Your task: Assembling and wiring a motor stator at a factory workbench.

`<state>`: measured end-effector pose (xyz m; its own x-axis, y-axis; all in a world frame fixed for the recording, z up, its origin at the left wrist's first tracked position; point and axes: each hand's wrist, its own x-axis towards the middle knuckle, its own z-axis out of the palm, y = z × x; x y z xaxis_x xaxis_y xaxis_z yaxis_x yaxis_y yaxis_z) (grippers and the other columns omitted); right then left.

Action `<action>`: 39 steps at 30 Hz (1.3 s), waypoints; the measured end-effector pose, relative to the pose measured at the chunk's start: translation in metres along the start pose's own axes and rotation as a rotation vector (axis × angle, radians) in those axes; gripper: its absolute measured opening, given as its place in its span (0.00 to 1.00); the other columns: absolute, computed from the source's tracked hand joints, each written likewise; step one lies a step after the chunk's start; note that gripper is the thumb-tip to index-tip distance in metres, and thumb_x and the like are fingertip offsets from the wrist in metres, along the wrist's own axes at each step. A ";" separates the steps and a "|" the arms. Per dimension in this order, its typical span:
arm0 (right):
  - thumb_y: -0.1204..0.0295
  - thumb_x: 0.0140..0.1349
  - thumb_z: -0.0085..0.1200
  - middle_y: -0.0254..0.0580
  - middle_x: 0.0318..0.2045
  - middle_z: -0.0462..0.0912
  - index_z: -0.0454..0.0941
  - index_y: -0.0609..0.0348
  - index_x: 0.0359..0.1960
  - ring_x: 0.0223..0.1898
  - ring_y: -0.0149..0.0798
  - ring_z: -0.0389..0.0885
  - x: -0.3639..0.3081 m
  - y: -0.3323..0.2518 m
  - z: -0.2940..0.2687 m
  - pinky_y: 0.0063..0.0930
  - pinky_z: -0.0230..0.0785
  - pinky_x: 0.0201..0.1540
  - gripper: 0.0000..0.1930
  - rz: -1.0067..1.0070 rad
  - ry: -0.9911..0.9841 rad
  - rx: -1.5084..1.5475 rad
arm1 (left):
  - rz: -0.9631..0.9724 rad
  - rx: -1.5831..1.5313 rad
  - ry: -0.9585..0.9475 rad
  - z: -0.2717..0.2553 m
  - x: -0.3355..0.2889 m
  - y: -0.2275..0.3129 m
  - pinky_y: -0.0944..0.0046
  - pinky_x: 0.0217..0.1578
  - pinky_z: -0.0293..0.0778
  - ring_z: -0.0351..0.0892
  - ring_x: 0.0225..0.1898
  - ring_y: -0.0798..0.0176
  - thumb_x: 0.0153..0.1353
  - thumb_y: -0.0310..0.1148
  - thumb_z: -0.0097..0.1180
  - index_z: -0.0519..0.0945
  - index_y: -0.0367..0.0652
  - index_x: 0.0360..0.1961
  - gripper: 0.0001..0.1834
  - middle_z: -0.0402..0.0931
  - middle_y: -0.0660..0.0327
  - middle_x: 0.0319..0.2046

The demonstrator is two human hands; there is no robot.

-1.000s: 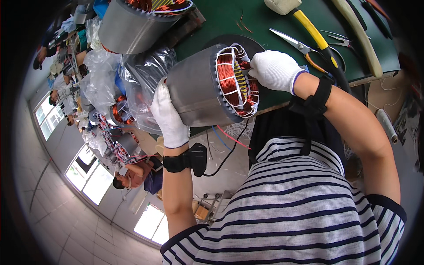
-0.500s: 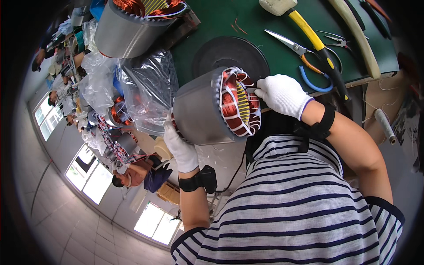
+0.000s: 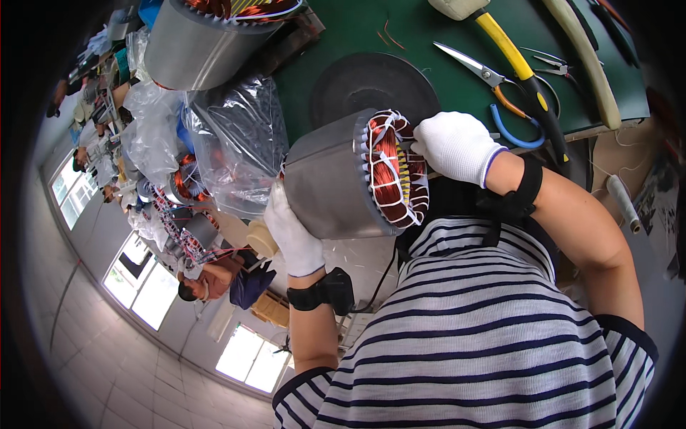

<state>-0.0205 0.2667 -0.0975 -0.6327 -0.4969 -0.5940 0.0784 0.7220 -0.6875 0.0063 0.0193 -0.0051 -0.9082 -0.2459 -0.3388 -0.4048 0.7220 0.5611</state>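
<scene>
Head view. Grey stator (image 3: 329,179) tilted onto its side at the near edge of the green bench (image 3: 343,32), overlapping the black disc (image 3: 350,75) in view; its laced copper winding (image 3: 387,179) faces right. Left hand (image 3: 294,236), white-gloved, clasps the stator's left end, fingertips hidden. Right hand (image 3: 457,148), likewise gloved: fingers curled together at the winding, pinching a slim grey piece (image 3: 406,145), kind unclear. Scissors (image 3: 488,76) and hammer (image 3: 504,47) lie beyond.
</scene>
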 end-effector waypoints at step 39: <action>0.60 0.65 0.47 0.51 0.25 0.81 0.80 0.59 0.37 0.30 0.52 0.81 -0.008 0.005 -0.034 0.42 0.72 0.35 0.15 -0.050 0.477 0.372 | 0.233 0.010 -0.143 -0.012 0.060 -0.005 0.58 0.56 0.71 0.73 0.55 0.60 0.72 0.41 0.34 0.69 0.40 0.57 0.21 0.72 0.57 0.55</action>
<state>-0.0414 0.2908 -0.0817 -0.9115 -0.1931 -0.3631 0.2488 0.4441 -0.8608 -0.0472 -0.0068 -0.0194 -0.9520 0.0211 -0.3053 -0.1851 0.7547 0.6294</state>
